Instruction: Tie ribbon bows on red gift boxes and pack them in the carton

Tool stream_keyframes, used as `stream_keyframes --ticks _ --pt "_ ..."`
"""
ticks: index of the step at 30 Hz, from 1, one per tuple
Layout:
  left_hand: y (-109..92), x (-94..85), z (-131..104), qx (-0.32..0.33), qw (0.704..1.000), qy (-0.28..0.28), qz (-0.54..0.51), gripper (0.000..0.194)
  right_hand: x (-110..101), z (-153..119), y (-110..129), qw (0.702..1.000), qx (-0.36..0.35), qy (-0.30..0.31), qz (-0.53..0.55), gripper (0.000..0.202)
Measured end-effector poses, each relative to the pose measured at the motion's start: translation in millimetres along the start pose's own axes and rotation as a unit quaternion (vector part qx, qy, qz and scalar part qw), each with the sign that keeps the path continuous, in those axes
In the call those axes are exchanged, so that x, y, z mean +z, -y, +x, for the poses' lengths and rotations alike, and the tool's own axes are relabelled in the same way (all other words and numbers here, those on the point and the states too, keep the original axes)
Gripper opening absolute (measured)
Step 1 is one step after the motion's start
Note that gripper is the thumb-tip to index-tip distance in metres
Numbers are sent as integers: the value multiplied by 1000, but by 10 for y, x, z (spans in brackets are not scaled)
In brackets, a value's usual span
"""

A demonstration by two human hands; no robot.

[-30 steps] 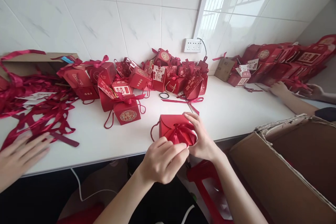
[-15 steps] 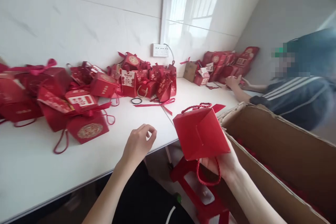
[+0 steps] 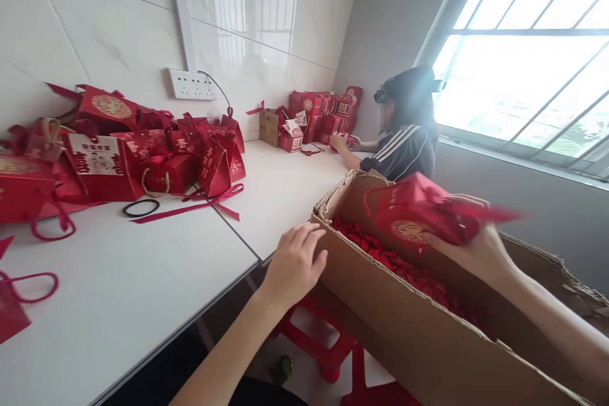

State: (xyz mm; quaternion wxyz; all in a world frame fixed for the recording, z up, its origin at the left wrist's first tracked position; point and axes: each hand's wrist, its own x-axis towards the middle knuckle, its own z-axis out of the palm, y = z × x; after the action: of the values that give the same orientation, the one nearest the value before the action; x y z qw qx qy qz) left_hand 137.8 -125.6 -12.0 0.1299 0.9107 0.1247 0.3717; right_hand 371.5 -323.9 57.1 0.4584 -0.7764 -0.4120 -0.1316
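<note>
Gift box moved over carton, right hand

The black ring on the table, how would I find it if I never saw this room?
Find the white table, then the heap of red gift boxes by the wall. The black ring lies flat before them, beside a loose ribbon: the only black thing there.

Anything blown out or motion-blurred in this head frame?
Head view: the window at upper right is overexposed, its glare reflected on the wall tiles; the red gift box in the right hand is motion-smeared; the left hand on the cardboard carton stays fairly sharp.
</note>
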Motion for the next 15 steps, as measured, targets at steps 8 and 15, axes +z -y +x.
stream_keyframes --ticks 8,15 --pt "-113 602 143 10 995 96 18 54 921 423 -1039 964 56 191 -179 52" --pt "-175 771 58 -7 997 59 45 69 1918 472 -1386 963 68 223 -134 44"
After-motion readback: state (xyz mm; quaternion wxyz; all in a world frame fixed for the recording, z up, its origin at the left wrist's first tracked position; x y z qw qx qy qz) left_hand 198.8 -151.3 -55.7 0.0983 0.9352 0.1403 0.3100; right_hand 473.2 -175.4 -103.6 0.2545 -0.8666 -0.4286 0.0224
